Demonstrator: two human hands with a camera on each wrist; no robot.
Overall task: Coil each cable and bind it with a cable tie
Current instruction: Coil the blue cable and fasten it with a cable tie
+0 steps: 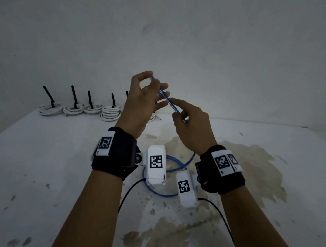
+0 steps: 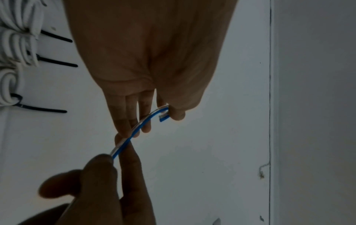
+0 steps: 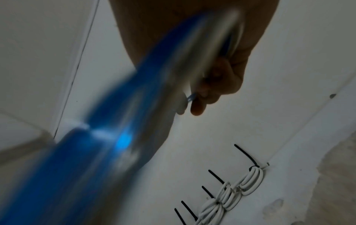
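Note:
A blue cable (image 1: 166, 97) is held up in the air between both hands, and the rest of it lies looped on the table (image 1: 174, 166) beneath my wrists. My left hand (image 1: 151, 80) pinches the cable near its free end (image 2: 163, 113) between thumb and fingers. A little lower along the same stretch, my right hand (image 1: 178, 110) pinches the cable (image 2: 123, 146) between thumb and index finger. In the right wrist view the cable (image 3: 115, 121) runs close past the lens as a blur, and the right fingertips (image 3: 198, 106) curl round it.
Several white cable coils (image 1: 90, 108) bound with black ties (image 1: 74, 96) stand in a row at the table's far left edge, against the wall; they also show as coils (image 3: 233, 190). The white table (image 1: 44, 173) has brown stains (image 1: 250, 165) at the right.

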